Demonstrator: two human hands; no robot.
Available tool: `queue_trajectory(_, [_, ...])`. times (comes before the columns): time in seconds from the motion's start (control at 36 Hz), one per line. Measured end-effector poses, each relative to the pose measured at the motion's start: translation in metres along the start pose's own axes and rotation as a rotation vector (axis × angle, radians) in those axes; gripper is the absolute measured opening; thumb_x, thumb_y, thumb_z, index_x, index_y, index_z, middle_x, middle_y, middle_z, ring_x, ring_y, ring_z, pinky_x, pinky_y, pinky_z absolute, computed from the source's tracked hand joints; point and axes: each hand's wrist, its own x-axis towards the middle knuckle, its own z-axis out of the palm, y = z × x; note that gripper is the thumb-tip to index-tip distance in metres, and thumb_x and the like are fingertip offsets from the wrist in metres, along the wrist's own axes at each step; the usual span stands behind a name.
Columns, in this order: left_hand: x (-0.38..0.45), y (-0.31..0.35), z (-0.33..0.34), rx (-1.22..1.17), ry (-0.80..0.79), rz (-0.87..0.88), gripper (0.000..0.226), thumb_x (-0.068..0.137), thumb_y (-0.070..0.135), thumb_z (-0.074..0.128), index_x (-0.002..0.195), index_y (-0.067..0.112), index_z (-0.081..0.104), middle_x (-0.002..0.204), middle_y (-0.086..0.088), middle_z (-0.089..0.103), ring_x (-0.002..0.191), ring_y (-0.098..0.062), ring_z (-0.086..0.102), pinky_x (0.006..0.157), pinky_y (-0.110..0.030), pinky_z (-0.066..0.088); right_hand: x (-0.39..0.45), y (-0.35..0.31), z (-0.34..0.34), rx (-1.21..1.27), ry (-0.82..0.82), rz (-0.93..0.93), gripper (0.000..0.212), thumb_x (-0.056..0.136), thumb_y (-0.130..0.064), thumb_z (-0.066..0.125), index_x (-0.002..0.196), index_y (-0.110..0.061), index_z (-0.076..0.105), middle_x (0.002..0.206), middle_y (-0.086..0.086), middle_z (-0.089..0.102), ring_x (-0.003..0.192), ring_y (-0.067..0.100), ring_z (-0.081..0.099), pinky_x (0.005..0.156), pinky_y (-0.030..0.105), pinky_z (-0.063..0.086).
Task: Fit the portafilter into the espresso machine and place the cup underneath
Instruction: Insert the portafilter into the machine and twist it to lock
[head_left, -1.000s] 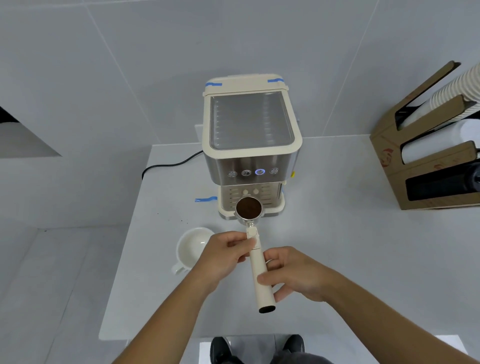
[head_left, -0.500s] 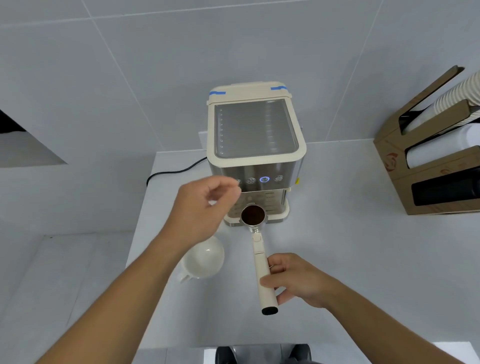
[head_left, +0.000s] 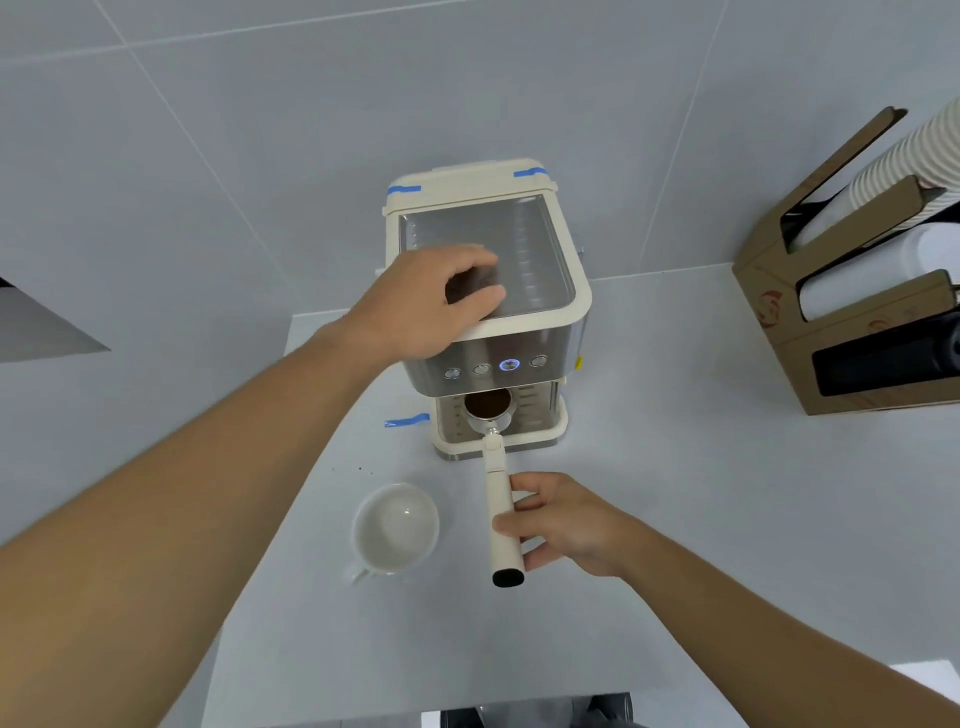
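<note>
- cream-handled portafilter (head_left: 500, 499), basket full of brown grounds, sits at the mouth of the espresso machine (head_left: 488, 312), under its button panel.
- right hand (head_left: 563, 522) is wrapped round the handle.
- left hand (head_left: 431, 301) lies on the machine's top, fingers curled, gripping nothing.
- white cup (head_left: 396, 527) stands on the tabletop (head_left: 675, 493), left of the handle.

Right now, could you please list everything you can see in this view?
machine: 1, cream and steel, back of table
portafilter: 1, cream handle, grounds in basket, at machine front
cup: 1, white, empty, table left of portafilter
tape: 1 blue strip on table, 2 on machine top
cord: 1, black, behind machine
cup rack: 1, brown cardboard, right
table: 1, white
left hand: on machine top
right hand: grip on portafilter handle
</note>
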Motion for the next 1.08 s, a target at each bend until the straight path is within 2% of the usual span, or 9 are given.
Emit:
queue_trajectory(0.06, [0.008,-0.002,0.002,0.018,-0.057,0.003,0.043,0.093,0.038,0.059,0.134,0.024,0.057,0.142,0.000,0.056,0.129,-0.009,0.047,0.107,-0.022,0.031,0.003,-0.001,0.000,0.011,-0.001,-0.006,0.039,0.086,-0.003,0.069,0.124,-0.011,0.063,0.098,0.010,0.073,0.086,0.023,0.073,0.072,0.038,0.062])
queue_trajectory(0.11, [0.018,-0.005,0.004,0.079,-0.125,0.003,0.054,0.093,0.047,0.053,0.143,0.029,0.046,0.155,0.000,0.039,0.146,-0.015,0.028,0.117,-0.030,0.019,0.006,-0.003,-0.001,0.020,0.004,-0.011,0.038,0.086,-0.003,0.069,0.124,-0.008,0.063,0.098,0.011,0.073,0.086,0.024,0.072,0.076,0.041,0.062])
queue_trajectory(0.17, [0.027,-0.010,0.007,0.177,-0.178,0.012,0.063,0.088,0.064,0.041,0.145,0.035,0.039,0.155,0.000,0.037,0.147,-0.023,0.026,0.119,-0.047,0.019,0.009,-0.005,-0.002,0.029,0.012,-0.018,0.038,0.085,-0.004,0.070,0.123,-0.007,0.062,0.100,0.012,0.072,0.087,0.025,0.072,0.076,0.043,0.062])
queue_trajectory(0.22, [0.031,-0.012,0.009,0.258,-0.189,0.002,0.069,0.084,0.072,0.031,0.146,0.039,0.034,0.155,0.002,0.035,0.146,-0.023,0.026,0.117,-0.051,0.020,0.010,-0.006,-0.003,0.033,0.023,-0.025,0.037,0.086,-0.004,0.070,0.121,-0.007,0.063,0.101,0.013,0.071,0.087,0.025,0.072,0.074,0.042,0.062])
queue_trajectory(0.31, [0.031,-0.015,0.014,0.317,-0.185,-0.001,0.068,0.089,0.067,0.030,0.151,0.039,0.024,0.164,0.006,0.018,0.151,-0.019,0.010,0.121,-0.047,0.011,0.013,-0.008,-0.005,0.046,0.034,-0.035,0.036,0.086,-0.003,0.069,0.121,-0.006,0.062,0.100,0.012,0.069,0.085,0.024,0.072,0.073,0.040,0.062])
queue_trajectory(0.42, [0.030,-0.018,0.013,0.335,-0.194,0.006,0.068,0.090,0.066,0.030,0.152,0.040,0.020,0.165,0.008,0.011,0.152,-0.015,0.005,0.122,-0.045,0.006,0.014,-0.011,-0.008,0.038,0.043,-0.046,0.035,0.086,-0.002,0.068,0.120,-0.007,0.063,0.098,0.011,0.070,0.085,0.023,0.071,0.075,0.041,0.062])
queue_trajectory(0.67, [0.030,-0.016,0.014,0.342,-0.199,-0.004,0.065,0.092,0.066,0.031,0.152,0.043,0.018,0.165,0.010,0.008,0.152,-0.013,0.003,0.122,-0.042,0.003,0.017,-0.013,-0.008,0.068,0.051,-0.082,0.035,0.087,-0.001,0.067,0.120,-0.010,0.063,0.095,0.009,0.068,0.081,0.019,0.071,0.074,0.040,0.062])
queue_trajectory(0.89, [0.030,-0.014,0.013,0.325,-0.178,-0.020,0.065,0.091,0.066,0.033,0.150,0.045,0.021,0.164,0.013,0.010,0.151,-0.010,0.005,0.122,-0.039,0.002,0.024,-0.020,-0.007,0.107,0.052,-0.109,0.033,0.088,-0.001,0.066,0.119,-0.012,0.063,0.098,0.009,0.067,0.085,0.020,0.070,0.074,0.040,0.062])
queue_trajectory(1.08, [0.030,-0.013,0.013,0.307,-0.159,-0.031,0.064,0.090,0.066,0.037,0.150,0.045,0.024,0.164,0.013,0.013,0.151,-0.011,0.007,0.121,-0.038,0.002,0.035,-0.015,-0.001,0.187,0.042,-0.172,0.036,0.088,0.001,0.066,0.122,-0.010,0.063,0.096,0.009,0.066,0.086,0.020,0.067,0.066,0.033,0.059])
